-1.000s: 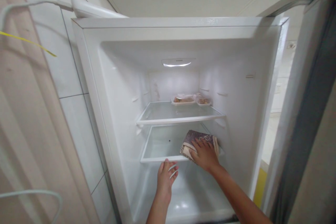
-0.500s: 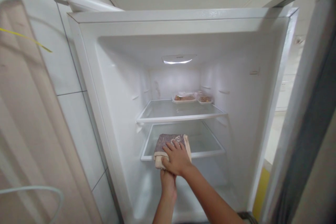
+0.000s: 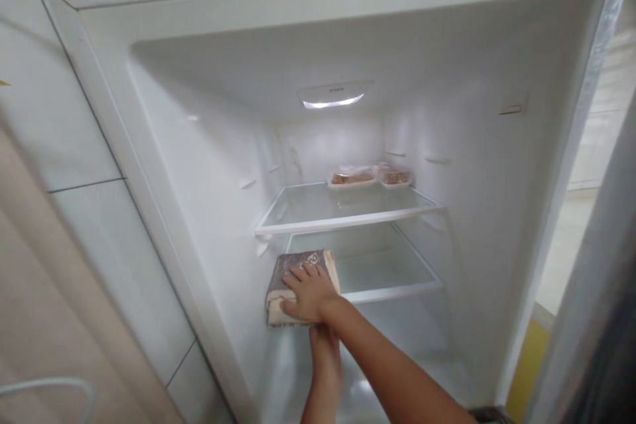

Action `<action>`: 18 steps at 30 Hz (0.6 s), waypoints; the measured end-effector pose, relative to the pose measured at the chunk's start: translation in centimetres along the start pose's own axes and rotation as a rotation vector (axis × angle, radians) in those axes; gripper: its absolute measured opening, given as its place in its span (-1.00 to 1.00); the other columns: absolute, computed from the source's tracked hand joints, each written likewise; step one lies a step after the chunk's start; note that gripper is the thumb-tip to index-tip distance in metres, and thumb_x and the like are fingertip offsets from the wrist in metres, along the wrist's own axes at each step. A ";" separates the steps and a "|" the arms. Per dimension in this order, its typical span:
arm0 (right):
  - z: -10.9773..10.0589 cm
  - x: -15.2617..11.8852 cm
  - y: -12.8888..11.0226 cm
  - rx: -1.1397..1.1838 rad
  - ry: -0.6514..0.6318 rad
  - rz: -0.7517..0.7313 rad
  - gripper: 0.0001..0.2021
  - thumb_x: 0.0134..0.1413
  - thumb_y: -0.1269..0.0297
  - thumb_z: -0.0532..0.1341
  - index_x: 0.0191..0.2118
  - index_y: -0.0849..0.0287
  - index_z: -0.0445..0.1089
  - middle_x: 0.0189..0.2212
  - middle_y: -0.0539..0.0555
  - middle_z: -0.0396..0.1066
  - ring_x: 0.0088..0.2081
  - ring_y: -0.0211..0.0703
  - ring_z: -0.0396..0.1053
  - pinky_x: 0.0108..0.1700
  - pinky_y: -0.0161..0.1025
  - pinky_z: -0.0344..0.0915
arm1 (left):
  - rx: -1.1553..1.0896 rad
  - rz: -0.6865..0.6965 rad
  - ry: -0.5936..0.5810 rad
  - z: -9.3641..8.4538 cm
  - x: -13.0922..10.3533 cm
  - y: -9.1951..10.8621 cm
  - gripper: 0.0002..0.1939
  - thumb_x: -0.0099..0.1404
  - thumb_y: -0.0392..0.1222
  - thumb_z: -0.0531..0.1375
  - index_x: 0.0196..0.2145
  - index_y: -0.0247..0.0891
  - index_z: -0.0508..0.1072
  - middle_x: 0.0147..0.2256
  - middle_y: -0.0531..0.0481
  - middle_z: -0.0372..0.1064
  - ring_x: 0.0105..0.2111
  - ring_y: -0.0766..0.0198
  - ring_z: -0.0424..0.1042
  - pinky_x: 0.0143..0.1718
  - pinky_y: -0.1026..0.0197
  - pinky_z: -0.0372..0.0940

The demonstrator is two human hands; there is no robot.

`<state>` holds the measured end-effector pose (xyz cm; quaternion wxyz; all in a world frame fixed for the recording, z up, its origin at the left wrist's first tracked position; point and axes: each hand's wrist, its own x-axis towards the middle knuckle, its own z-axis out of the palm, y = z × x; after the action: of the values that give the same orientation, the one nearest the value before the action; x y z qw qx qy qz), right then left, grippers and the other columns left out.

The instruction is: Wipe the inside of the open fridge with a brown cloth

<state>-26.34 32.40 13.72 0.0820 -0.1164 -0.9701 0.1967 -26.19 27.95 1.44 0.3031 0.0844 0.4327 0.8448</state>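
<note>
A folded cloth towel (image 3: pixel 293 271), grey-purple on top with a pale border and a light printed figure, is in front of the left part of the middle fridge shelf. Flat on top of it lies my right hand (image 3: pixel 311 295), its fingers spread apart. My left hand (image 3: pixel 324 338) reaches up from below and holds the towel from underneath; its fingers are hidden by the towel. Behind the towel is the lower glass shelf (image 3: pixel 382 271), whose white front edge it partly covers. I cannot tell whether the towel touches that edge.
Two film-wrapped food trays (image 3: pixel 352 177) sit at the back of the upper glass shelf (image 3: pixel 342 205). A lit lamp (image 3: pixel 334 96) is set in the fridge ceiling. The white fridge wall (image 3: pixel 199 212) rises at left, beside wall tiles (image 3: pixel 114 258) and a beige curtain-like surface (image 3: pixel 59 318).
My view has moved closer to the fridge and tilted slightly. Both hands and the towel have shifted left relative to the shelves. The right hand stays on top.
</note>
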 end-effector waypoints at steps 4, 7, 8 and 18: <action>-1.4 -1.0 3.3 -0.051 0.077 0.109 -0.29 0.25 -0.18 -0.06 0.40 0.08 0.13 0.46 0.14 0.00 0.46 0.23 -0.11 0.43 0.23 -0.20 | 0.030 0.023 0.002 0.3 -0.5 0.1 -0.56 0.01 0.14 0.43 -0.29 -0.21 0.49 -0.35 0.00 0.52 -0.37 0.31 0.44 -0.31 0.24 0.31; -2.2 -2.4 6.4 -0.119 0.137 0.194 -0.31 0.28 -0.13 -0.06 0.40 0.10 0.12 0.45 0.16 0.01 0.45 0.23 -0.08 0.42 0.19 -0.16 | 0.038 0.030 -0.008 0.2 -0.5 0.3 -0.42 -0.02 0.30 0.40 -0.28 -0.27 0.51 -0.36 -0.06 0.55 -0.43 0.33 0.44 -0.33 0.25 0.30; -2.5 -3.1 7.6 -0.134 0.151 0.220 -0.31 0.28 -0.14 -0.07 0.40 0.10 0.12 0.45 0.16 0.01 0.45 0.23 -0.08 0.42 0.18 -0.16 | 0.043 0.025 -0.002 0.1 -0.4 0.5 -0.39 -0.06 0.32 0.41 -0.30 -0.28 0.52 -0.38 -0.06 0.55 -0.44 0.32 0.44 -0.33 0.24 0.30; -4.0 -10.6 15.7 -0.306 0.274 0.465 -0.36 0.33 -0.06 -0.07 0.39 0.13 0.16 0.43 0.18 0.09 0.44 0.20 -0.03 0.40 0.18 -0.08 | 0.206 0.004 -0.023 -1.5 1.5 4.4 -0.42 -0.06 0.25 0.43 -0.36 -0.37 0.56 -0.48 -0.09 0.52 -0.47 0.31 0.45 -0.36 0.26 0.33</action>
<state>-12.32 45.13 9.89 0.1461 -0.3717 -0.9157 0.0445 -29.90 25.86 3.79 0.2962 0.1255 0.5135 0.7955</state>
